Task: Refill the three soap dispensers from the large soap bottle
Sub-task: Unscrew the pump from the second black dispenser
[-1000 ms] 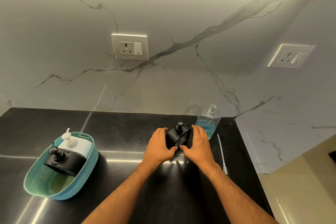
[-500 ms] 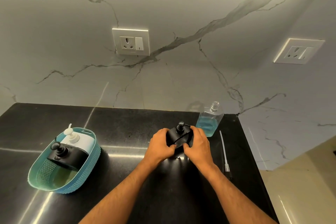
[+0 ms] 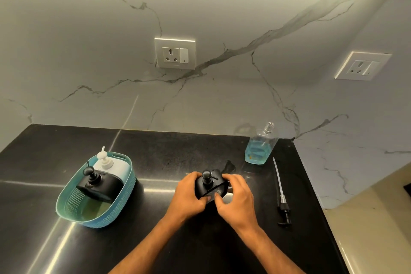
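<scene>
Both hands are wrapped round the black dispenser (image 3: 211, 187) on the desk (image 3: 166, 240), right of the teal basket (image 3: 73, 211): left hand (image 3: 189, 193) fingers curled on its side, right hand (image 3: 235, 198) gripping the front. I'd brace with the left and twist the pump top off slowly, upright, so nothing spills.

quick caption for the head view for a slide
Both hands, left and right, grip a black soap dispenser on the dark counter, near an uncapped blue soap bottle.
</scene>
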The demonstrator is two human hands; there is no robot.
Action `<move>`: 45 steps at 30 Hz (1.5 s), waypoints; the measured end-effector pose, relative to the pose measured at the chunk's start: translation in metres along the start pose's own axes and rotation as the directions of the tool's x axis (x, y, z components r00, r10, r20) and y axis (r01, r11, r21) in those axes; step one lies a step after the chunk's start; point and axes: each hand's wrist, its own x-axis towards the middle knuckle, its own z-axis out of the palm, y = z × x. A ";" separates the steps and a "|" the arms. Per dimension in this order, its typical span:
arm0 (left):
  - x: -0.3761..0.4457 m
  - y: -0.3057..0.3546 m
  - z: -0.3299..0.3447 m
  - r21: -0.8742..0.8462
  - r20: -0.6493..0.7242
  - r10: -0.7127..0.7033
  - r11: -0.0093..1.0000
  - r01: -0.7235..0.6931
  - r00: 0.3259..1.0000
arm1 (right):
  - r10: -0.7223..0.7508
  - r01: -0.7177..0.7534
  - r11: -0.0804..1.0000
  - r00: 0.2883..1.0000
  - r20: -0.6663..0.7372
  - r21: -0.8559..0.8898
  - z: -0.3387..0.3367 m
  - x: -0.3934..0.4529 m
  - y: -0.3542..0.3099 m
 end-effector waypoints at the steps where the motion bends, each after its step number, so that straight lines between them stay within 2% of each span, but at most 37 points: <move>1: -0.006 -0.002 -0.003 -0.010 -0.006 -0.005 1.000 0.005 1.000 | -0.010 0.010 1.000 1.000 -0.002 0.003 0.001 -0.004 -0.005; 6: -0.023 -0.005 -0.018 -0.012 -0.051 0.019 1.000 -0.019 0.999 | -0.053 0.052 0.998 0.998 -0.023 -0.047 0.002 -0.014 -0.028; 13: -0.033 -0.001 -0.024 0.040 -0.011 0.136 0.990 -0.136 0.991 | -0.075 0.068 0.982 0.997 -0.033 -0.177 0.008 -0.009 -0.058; 17: -0.037 -0.003 -0.027 0.011 -0.002 0.148 0.989 -0.148 0.989 | -0.037 0.036 0.987 0.999 -0.004 -0.154 0.008 -0.007 -0.062; 25: -0.037 -0.007 -0.041 -0.022 0.017 0.170 0.985 -0.170 0.985 | -0.096 0.113 0.991 0.976 0.195 -0.076 0.000 0.003 -0.075; 30: -0.033 -0.002 -0.040 -0.042 0.012 0.188 0.981 -0.188 0.982 | -0.041 0.066 0.972 0.993 0.111 -0.227 -0.006 0.008 -0.082; 35: -0.031 0.000 -0.037 -0.037 0.036 0.188 0.982 -0.187 0.981 | -0.058 0.096 0.982 0.972 0.229 -0.161 -0.014 0.011 -0.082; 41: -0.028 0.004 -0.034 -0.057 0.036 0.185 0.981 -0.183 0.982 | -0.005 0.045 0.967 0.987 0.159 -0.250 -0.015 0.010 -0.081; 45: -0.027 0.008 -0.033 -0.055 0.040 0.180 0.982 -0.178 0.983 | -0.028 0.074 0.977 0.973 0.229 -0.198 -0.019 0.009 -0.082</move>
